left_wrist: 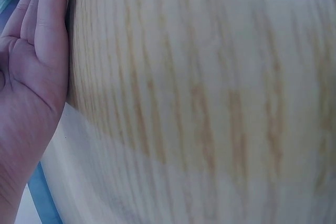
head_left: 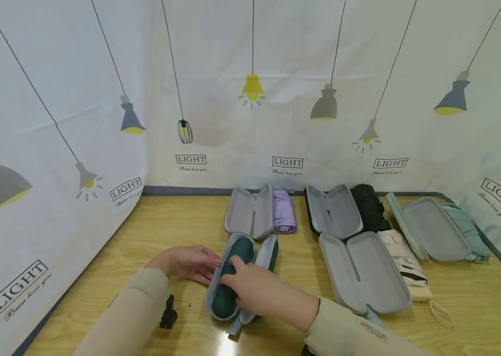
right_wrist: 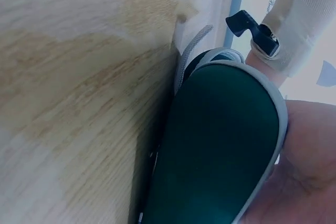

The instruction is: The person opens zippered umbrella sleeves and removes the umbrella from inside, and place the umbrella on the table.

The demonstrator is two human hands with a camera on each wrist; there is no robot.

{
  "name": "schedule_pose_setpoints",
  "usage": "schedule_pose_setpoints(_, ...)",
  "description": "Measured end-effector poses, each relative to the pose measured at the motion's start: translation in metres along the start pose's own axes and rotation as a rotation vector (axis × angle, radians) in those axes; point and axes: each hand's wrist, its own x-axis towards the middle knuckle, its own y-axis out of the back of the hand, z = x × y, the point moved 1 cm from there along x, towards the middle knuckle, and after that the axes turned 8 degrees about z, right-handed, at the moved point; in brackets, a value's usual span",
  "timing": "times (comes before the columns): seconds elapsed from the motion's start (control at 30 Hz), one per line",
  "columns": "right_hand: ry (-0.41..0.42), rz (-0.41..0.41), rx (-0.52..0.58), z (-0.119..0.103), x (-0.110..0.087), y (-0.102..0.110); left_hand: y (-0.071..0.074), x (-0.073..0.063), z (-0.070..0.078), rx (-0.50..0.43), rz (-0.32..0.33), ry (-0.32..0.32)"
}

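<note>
A rolled dark green folding umbrella [head_left: 244,248] lies lengthwise in one half of an open grey-lined case [head_left: 210,294]. From the right, my right hand [head_left: 257,289] reaches over the case and grips the umbrella, thumb and forefinger on it; the other fingers are mostly hidden. My left hand [head_left: 191,262] rests against the case's left side with fingers nearly straight. The left wrist view shows this hand's palm [left_wrist: 37,72] at the edge. In the right wrist view the case's dark green outer shell [right_wrist: 220,140] hides part of the right hand [right_wrist: 310,166].
Behind stand an open grey-lined case [head_left: 239,212] and a purple umbrella [head_left: 284,212]. To the right are more open cases [head_left: 379,272], with a black umbrella [head_left: 369,207], a cream umbrella [head_left: 403,257] and a mint umbrella [head_left: 466,227]. A printed sheet [head_left: 215,64] hangs behind the wooden table [head_left: 179,217].
</note>
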Motion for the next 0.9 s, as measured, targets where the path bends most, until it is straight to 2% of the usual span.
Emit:
schedule_pose_setpoints(0.13,0.128,-0.012,-0.066,-0.002,0.001,-0.004,0.001,0.0,-0.001,-0.002,-0.001,0.002)
schedule_pose_setpoints(0.23,0.186,0.0,-0.14,-0.004,0.002,-0.006,0.0,0.0,-0.001,-0.006,0.003,0.0)
schedule_pose_setpoints(0.43,0.2,-0.015,-0.31,-0.008,0.002,-0.011,-0.001,0.003,0.0,-0.002,0.022,0.0)
schedule_pose_setpoints(0.57,0.189,0.007,-0.382,-0.006,0.002,-0.012,-0.005,0.006,0.004,0.019,0.049,0.002)
schedule_pose_setpoints(0.73,0.233,-0.022,-0.385,-0.002,-0.001,-0.011,-0.014,0.004,0.003,0.092,0.113,0.003)
schedule_pose_setpoints(0.8,0.262,-0.028,-0.369,-0.001,-0.004,-0.01,-0.019,0.0,0.002,0.144,0.152,0.005)
schedule_pose_setpoints(0.9,0.3,0.006,-0.348,0.001,-0.009,-0.009,-0.026,-0.008,0.006,0.253,0.199,-0.012)
